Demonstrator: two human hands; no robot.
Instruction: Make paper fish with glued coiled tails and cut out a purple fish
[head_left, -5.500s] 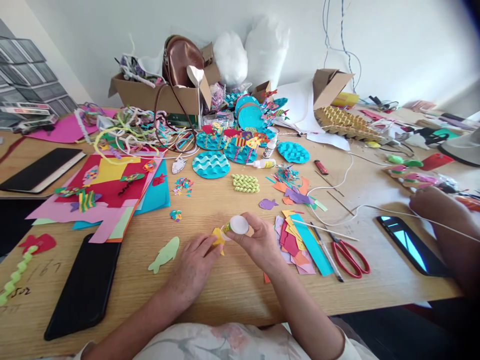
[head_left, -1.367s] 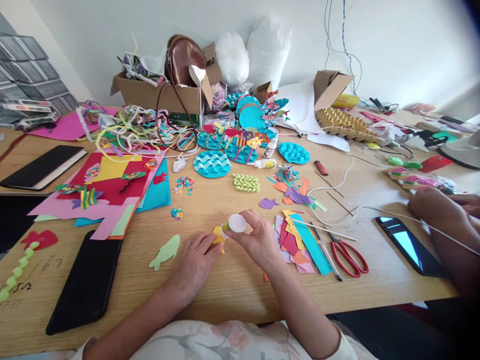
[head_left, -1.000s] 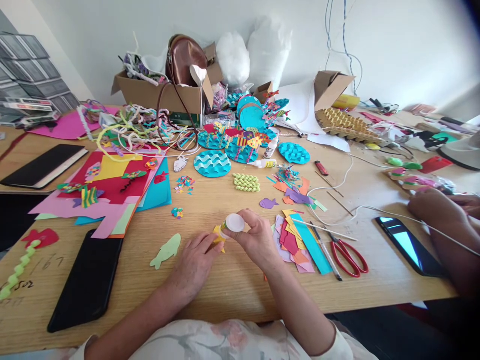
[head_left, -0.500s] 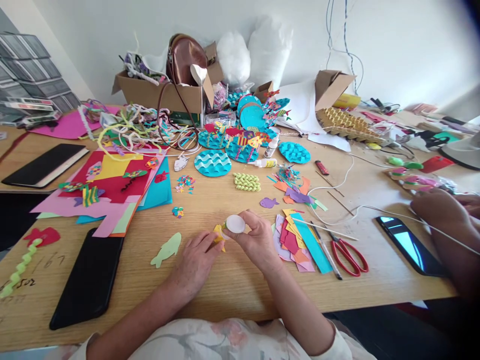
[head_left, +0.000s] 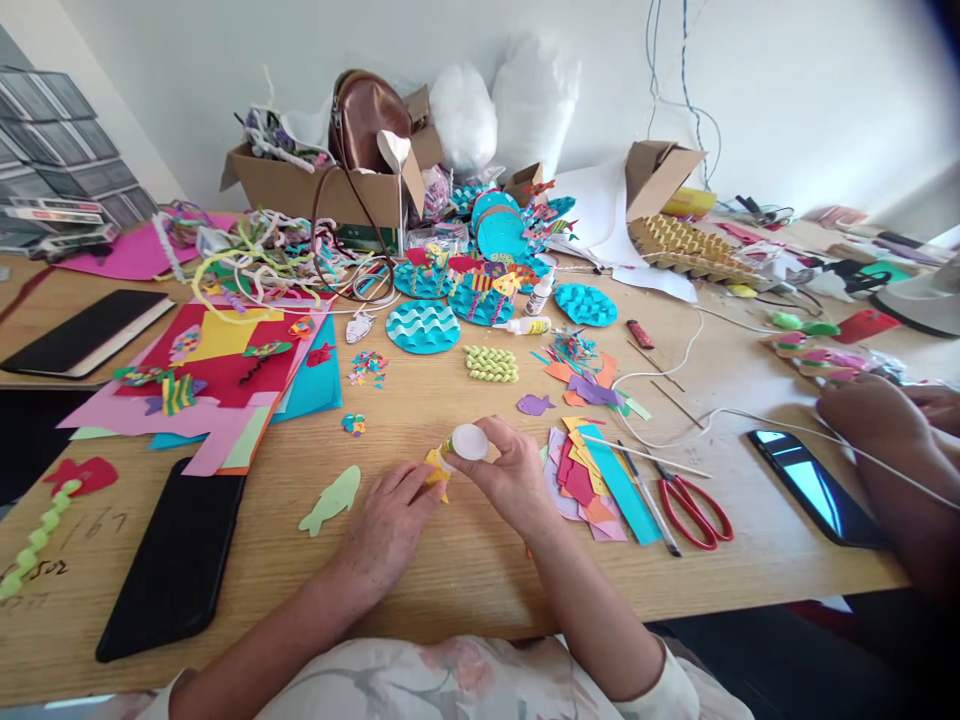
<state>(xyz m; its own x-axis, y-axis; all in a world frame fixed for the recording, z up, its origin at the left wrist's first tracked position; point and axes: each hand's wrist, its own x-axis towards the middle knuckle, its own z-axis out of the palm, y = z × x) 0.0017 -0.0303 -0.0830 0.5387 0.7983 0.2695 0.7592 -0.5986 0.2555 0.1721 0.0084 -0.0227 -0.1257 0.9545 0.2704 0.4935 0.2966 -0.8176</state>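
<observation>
Two hands work close together over the table. The left hand lies low, fingers side by side, their tips pressing a yellow piece down. The right hand pinches a bottle between thumb and fingers, its round base tipped up and its other end at the yellow piece; the tip itself is hidden, so whether anything comes out cannot be told. The yellow piece sits between the hands, partly covered by them.

Beside the left hand is a green fish. Paper scraps lie near the right hand, with red scissors beyond them to the side. A co-worker's arm rests by a phone. Farther off is a purple fish.

At the back, a long box holds fuzzy stems. A brown bag stands at its end, perhaps inside. White fluff fills two clear bags. Another box has its flaps open, contents unseen.
</observation>
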